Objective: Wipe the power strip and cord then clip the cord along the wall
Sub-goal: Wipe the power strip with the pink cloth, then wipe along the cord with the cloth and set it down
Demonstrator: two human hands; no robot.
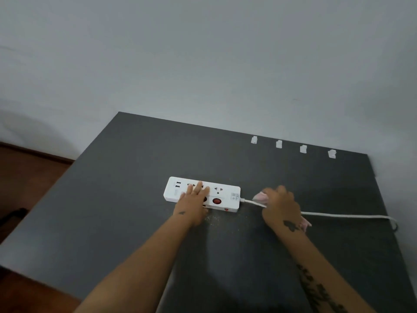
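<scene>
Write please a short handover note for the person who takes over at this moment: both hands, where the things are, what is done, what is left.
Left hand: flat and open on the power strip, pinning it to the dark table.
Right hand: closed on a pink cloth wrapped around the white cord, close to where it leaves the strip.
Cord: runs right across the table and drops over the edge.
Clips: four white ones in a row along the table's far edge, by the wall, all empty.
Done: cannot tell if the strip is wiped; some dust lies in front of it.
Left: wipe the cord along its length, then press it into the clips.
</scene>
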